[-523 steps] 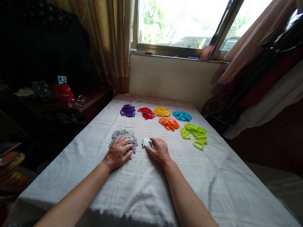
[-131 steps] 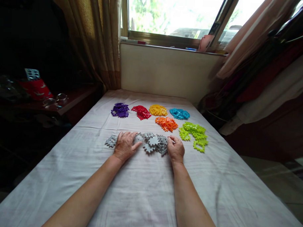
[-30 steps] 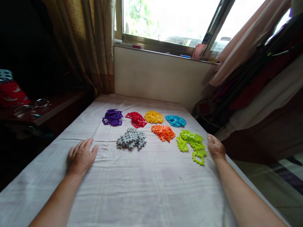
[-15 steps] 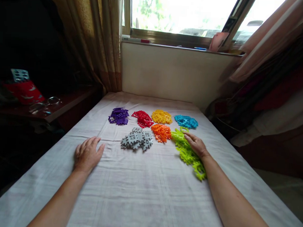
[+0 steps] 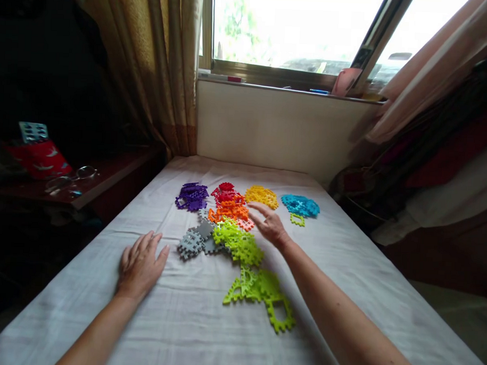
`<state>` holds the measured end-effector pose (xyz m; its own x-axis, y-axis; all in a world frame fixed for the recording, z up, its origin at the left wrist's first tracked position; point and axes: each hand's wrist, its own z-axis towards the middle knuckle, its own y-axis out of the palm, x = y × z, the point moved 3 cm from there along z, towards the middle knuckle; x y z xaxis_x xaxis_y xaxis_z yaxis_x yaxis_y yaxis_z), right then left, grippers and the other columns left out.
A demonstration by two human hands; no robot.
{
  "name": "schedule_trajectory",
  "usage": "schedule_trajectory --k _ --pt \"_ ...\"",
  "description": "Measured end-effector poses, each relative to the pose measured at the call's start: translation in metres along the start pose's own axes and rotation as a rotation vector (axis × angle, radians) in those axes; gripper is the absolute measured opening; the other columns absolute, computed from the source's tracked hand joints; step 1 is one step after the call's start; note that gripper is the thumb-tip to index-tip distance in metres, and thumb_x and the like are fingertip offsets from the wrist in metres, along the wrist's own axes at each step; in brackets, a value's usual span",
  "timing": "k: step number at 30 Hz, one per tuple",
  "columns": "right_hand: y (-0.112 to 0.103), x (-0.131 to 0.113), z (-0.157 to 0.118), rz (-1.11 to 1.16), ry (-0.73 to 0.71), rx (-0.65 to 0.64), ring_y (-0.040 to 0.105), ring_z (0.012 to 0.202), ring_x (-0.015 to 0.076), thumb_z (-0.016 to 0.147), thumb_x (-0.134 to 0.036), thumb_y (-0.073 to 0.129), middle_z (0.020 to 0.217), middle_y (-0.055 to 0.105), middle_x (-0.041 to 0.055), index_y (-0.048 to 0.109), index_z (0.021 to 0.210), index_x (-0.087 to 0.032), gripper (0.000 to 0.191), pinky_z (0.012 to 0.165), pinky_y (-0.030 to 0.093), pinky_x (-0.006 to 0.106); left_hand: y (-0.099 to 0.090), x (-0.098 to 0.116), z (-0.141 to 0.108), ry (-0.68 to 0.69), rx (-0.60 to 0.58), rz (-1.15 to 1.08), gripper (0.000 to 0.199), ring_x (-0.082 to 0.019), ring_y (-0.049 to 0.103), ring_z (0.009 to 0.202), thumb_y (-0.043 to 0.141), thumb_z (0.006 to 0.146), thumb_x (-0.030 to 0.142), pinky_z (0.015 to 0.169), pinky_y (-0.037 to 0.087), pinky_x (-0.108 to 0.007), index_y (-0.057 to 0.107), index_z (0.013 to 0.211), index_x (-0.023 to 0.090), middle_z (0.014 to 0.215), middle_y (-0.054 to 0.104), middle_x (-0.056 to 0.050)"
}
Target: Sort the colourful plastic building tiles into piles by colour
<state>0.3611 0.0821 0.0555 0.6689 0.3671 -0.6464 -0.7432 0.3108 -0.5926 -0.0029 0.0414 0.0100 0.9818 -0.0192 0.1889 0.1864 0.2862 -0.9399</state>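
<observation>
Flat interlocking plastic toy pieces lie in colour groups on a pale sheet. My right hand (image 5: 269, 226), fingers stretched, is beside the orange pieces (image 5: 229, 211) and the lime-green pieces (image 5: 241, 243); whether it touches them I cannot tell. The orange and green partly cover the grey pieces (image 5: 193, 242), and the orange overlaps the red pieces (image 5: 226, 191). More green pieces trail toward me. One green frame piece (image 5: 297, 220) lies apart, near the blue pieces (image 5: 301, 205). My left hand (image 5: 142, 264) rests flat on the sheet, holding nothing, left of the grey.
Purple pieces (image 5: 192, 196) and yellow pieces (image 5: 261, 196) lie toward the back. A dark side table (image 5: 120, 173) at left bears eyeglasses (image 5: 71, 177) and a red pouch (image 5: 40, 158). Behind are a wall (image 5: 269, 127) and window; hanging clothes (image 5: 448, 157) line the right.
My right hand has swept left, shifting most green pieces left and pushing orange pieces against the red and over the grey. One green frame stayed behind. My left hand stays on the sheet.
</observation>
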Motion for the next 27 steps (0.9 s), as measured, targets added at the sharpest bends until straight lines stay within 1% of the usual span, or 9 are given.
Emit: schedule_trajectory --k 2,4,7,10,13,16,19,24,27 --pt "-0.042 0.039 0.023 -0.186 0.149 0.158 0.059 0.122 0.0282 0.087 -0.049 0.055 0.125 0.069 0.0113 0.073 0.112 -0.022 0.041 0.111 0.040 0.047 0.002 -0.001 -0.001 0.011 -0.006 0.009 0.055 -0.030 0.041 0.140 0.034 0.093 0.044 0.114 0.030 -0.052 0.057 0.135 0.015 0.149 0.049 -0.018" --pt "-0.085 0.090 0.036 -0.365 0.409 0.299 0.053 0.130 0.0311 0.087 -0.047 0.051 0.133 0.063 0.0147 0.068 0.122 -0.018 0.048 0.112 0.038 0.050 0.004 -0.002 -0.002 0.014 -0.007 0.024 0.058 -0.031 0.037 0.142 0.033 0.093 0.045 0.115 0.029 -0.052 0.055 0.137 0.014 0.151 0.045 -0.018" --pt "-0.128 0.168 0.038 -0.448 0.771 0.360 0.050 0.132 0.0362 0.088 -0.049 0.047 0.137 0.058 0.0219 0.060 0.134 -0.012 0.061 0.109 0.040 0.052 0.007 -0.003 -0.004 0.024 -0.013 0.046 0.059 -0.029 0.036 0.143 0.033 0.093 0.047 0.115 0.028 -0.052 0.054 0.139 0.017 0.153 0.044 -0.016" --pt "-0.139 0.222 0.033 -0.414 0.864 0.310 0.054 0.128 0.0372 0.088 -0.053 0.045 0.133 0.062 0.0211 0.062 0.133 -0.014 0.061 0.105 0.043 0.053 0.009 -0.005 -0.005 0.031 -0.025 0.066 0.057 -0.027 0.037 0.142 0.034 0.093 0.047 0.117 0.026 -0.050 0.055 0.139 0.020 0.152 0.046 -0.014" --pt "-0.129 0.245 0.036 -0.395 0.793 0.242 0.059 0.123 0.0365 0.084 -0.056 0.053 0.124 0.068 0.0161 0.071 0.120 -0.021 0.054 0.104 0.044 0.053 0.009 -0.007 -0.007 0.032 -0.041 0.079 0.057 -0.027 0.038 0.142 0.034 0.093 0.047 0.117 0.024 -0.050 0.055 0.139 0.021 0.152 0.047 -0.013" --pt "-0.110 0.239 0.046 -0.283 0.673 0.208 0.064 0.114 0.0331 0.077 -0.055 0.062 0.112 0.074 0.0116 0.076 0.108 -0.023 0.047 0.100 0.048 0.047 0.008 -0.007 -0.007 0.034 -0.049 0.086 0.057 -0.026 0.038 0.142 0.033 0.093 0.047 0.117 0.024 -0.050 0.054 0.139 0.021 0.152 0.046 -0.013" --pt "-0.088 0.215 0.054 -0.086 0.578 0.151 0.067 0.108 0.0301 0.071 -0.057 0.067 0.105 0.076 0.0087 0.077 0.104 -0.022 0.049 0.098 0.050 0.043 0.007 -0.006 -0.006 0.026 -0.055 0.085 0.057 -0.026 0.038 0.142 0.032 0.093 0.048 0.117 0.024 -0.050 0.054 0.139 0.021 0.153 0.045 -0.012" --pt "-0.037 0.146 0.049 0.153 0.454 0.031 0.068 0.107 0.0308 0.064 -0.065 0.070 0.105 0.076 0.0088 0.077 0.097 -0.020 0.057 0.101 0.050 0.046 0.007 -0.006 -0.006 0.026 -0.064 0.059 0.056 -0.027 0.037 0.142 0.035 0.093 0.047 0.118 0.022 -0.051 0.054 0.139 0.022 0.153 0.045 -0.012" --pt "-0.003 0.093 0.040 0.239 0.297 -0.078 0.066 0.113 0.0300 0.070 -0.067 0.066 0.112 0.075 0.0083 0.077 0.099 -0.022 0.055 0.105 0.047 0.047 0.009 -0.008 -0.006 0.032 -0.074 0.031 0.057 -0.028 0.036 0.143 0.034 0.092 0.047 0.117 0.023 -0.054 0.054 0.139 0.023 0.154 0.044 -0.012"
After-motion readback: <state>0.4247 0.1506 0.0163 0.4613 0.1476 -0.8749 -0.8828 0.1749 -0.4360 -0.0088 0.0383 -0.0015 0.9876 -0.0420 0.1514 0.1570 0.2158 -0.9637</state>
